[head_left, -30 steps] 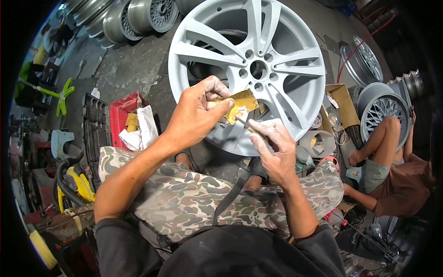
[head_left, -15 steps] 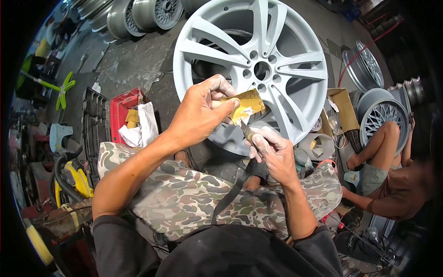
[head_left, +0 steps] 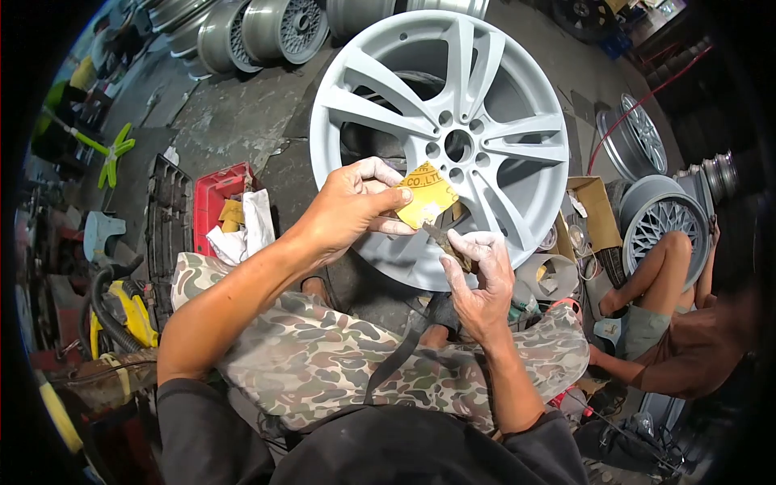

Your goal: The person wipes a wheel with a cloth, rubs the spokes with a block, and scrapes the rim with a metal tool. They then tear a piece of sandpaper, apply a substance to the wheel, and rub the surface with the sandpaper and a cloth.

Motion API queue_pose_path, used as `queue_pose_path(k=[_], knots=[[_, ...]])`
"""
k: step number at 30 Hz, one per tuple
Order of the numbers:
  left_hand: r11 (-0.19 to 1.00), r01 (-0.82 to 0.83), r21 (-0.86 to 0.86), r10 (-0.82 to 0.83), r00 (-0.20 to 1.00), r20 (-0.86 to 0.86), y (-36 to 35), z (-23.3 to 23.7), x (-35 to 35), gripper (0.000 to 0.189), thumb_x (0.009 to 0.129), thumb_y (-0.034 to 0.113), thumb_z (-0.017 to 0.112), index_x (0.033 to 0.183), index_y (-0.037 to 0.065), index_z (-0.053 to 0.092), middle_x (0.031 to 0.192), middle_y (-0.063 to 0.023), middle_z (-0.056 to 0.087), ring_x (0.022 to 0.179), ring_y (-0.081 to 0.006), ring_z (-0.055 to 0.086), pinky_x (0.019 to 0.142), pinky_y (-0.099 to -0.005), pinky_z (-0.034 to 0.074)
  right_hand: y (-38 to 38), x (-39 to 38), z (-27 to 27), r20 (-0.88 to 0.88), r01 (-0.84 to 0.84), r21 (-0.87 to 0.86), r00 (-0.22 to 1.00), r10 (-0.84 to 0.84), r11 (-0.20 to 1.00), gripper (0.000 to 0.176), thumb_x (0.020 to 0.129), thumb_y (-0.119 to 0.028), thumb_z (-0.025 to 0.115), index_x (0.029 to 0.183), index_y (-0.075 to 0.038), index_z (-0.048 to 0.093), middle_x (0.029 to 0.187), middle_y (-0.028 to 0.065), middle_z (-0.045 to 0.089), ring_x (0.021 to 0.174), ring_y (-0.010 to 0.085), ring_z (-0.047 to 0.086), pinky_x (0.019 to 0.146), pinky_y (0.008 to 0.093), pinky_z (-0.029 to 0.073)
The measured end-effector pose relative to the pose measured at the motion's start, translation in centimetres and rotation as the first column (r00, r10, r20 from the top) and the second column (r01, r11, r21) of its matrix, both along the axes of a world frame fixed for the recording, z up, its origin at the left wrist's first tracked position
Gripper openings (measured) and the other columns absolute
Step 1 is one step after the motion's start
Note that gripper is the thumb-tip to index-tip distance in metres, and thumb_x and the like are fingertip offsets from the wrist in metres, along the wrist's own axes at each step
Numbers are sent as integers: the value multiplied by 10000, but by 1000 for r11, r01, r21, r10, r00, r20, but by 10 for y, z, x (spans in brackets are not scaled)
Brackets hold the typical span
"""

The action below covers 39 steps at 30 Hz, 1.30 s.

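Observation:
My left hand (head_left: 364, 200) pinches a yellow piece of paper, apparently sandpaper (head_left: 428, 196), with dark lettering and a white smear near its lower edge. In my right hand (head_left: 482, 275) is a small knife-like tool (head_left: 440, 235) with a dark, worn handle, its tip at the paper's lower edge by the smear. White dust coats the fingers of both hands. Beyond them lies a pale grey alloy wheel rim (head_left: 455, 105), its spokes and center hole facing up; the hands and paper cover part of its near side.
A red crate (head_left: 208, 198) with a white cloth (head_left: 246, 229) sits left. At right are a cardboard box (head_left: 598, 212), a mesh-spoked rim (head_left: 664, 222) and a seated person (head_left: 687, 347). More rims (head_left: 303, 28) line the back. A yellow-and-black machine (head_left: 129, 315) stands far left.
The paper has turned to show more of its lettered face. My right hand has shifted slightly, fingers more spread on the tool. The view has moved a little, with the rim appearing lower.

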<state>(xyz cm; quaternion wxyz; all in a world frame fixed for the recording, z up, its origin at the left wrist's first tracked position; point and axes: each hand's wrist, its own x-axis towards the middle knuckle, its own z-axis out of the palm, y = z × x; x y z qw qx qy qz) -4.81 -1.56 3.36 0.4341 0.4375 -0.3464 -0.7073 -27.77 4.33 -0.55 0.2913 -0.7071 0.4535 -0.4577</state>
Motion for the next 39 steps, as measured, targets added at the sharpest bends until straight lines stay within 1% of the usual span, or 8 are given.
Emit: queue_pose_path(k=[10, 17, 26, 28, 32, 34, 36, 39], knots=[[935, 46, -351, 58, 958, 280, 2, 1, -1, 99, 978, 14, 663, 1041, -23, 597, 989, -102, 704, 905, -136, 716, 717, -256, 626, -4, 0, 9, -18, 26, -70, 999, -28, 997, 337, 844, 27, 776, 1176, -17, 742, 1006, 100, 646, 818, 161, 635, 688, 283, 518], [911, 50, -410, 90, 945, 315, 4, 1, -3, 97, 975, 23, 649, 1019, -46, 598, 911, -79, 685, 813, -93, 694, 663, -240, 576, -2, 1, 11, 20, 18, 70, 1000, -19, 997, 328, 875, 21, 748, 1201, -12, 736, 992, 89, 648, 804, 145, 635, 692, 274, 515], [923, 57, -380, 57, 957, 284, 4, 3, -5, 99, 979, 29, 648, 1019, -43, 594, 914, -74, 685, 820, -90, 695, 650, -238, 584, -5, -1, 8, 2, 12, 5, 1000, -12, 1000, 316, 871, 17, 753, 1185, -21, 745, 991, 85, 653, 801, 144, 632, 704, 277, 509], [926, 68, -372, 53, 950, 307, 5, 4, -8, 95, 981, 30, 644, 1020, -40, 592, 919, -77, 687, 824, -93, 698, 655, -236, 581, -2, 0, 10, 31, -22, 125, 999, 18, 992, 298, 901, 48, 719, 1197, 19, 725, 1050, 87, 640, 944, 147, 623, 819, 268, 504], [909, 78, -409, 65, 944, 325, 4, 2, -7, 93, 983, 28, 641, 1022, -40, 592, 923, -79, 690, 824, -94, 699, 666, -237, 578, -4, -4, 10, 59, -39, 146, 998, 30, 989, 276, 934, 13, 697, 1209, 29, 711, 1054, 78, 639, 918, 134, 621, 814, 255, 505], [927, 81, -367, 36, 953, 301, 4, 4, -7, 90, 982, 23, 641, 1024, -41, 593, 917, -75, 689, 823, -90, 696, 672, -237, 571, -4, -6, 4, 81, -28, 170, 997, 14, 985, 255, 983, -35, 665, 1228, 26, 700, 1030, 64, 640, 882, 109, 602, 769, 225, 488], [936, 97, -338, 9, 954, 298, 5, 7, -8, 86, 978, 7, 652, 1029, -36, 597, 943, -69, 679, 860, -102, 697, 692, -237, 588, -2, -5, 2, 283, -102, 412, 959, -20, 905, 242, 1024, -90, 635, 1234, 11, 700, 979, 49, 666, 803, 72, 582, 682, 196, 462], [934, 117, -337, -12, 955, 298, 6, 3, -8, 87, 976, -10, 661, 1034, -32, 600, 970, -68, 672, 898, -114, 698, 715, -240, 606, -2, -3, 12, 299, -158, 531, 954, -10, 833, 244, 1044, -122, 618, 1244, -10, 699, 929, 35, 687, 719, 42, 557, 606, 188, 434]])
